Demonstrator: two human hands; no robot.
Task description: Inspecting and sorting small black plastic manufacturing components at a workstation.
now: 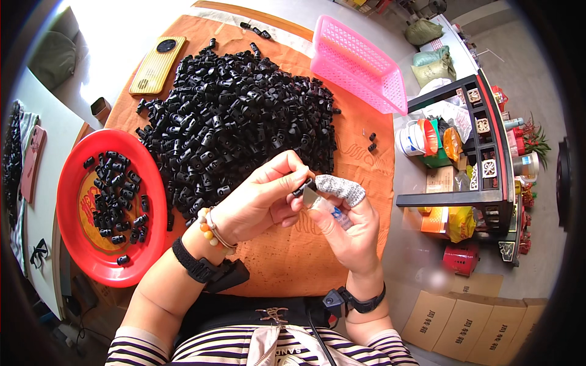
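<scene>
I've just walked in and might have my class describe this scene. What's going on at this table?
A person is working bare-handed, save for a grey knitted cover on the right index finger. The left hand pinches a small black piece; the right hand holds a small blade at or very near it. Beyond them, a big heap of similar pieces lies on an orange cloth. More sit in a red tray at left.

Glossy black plastic pieces (244, 116), knitted finger cover (343, 188)
</scene>
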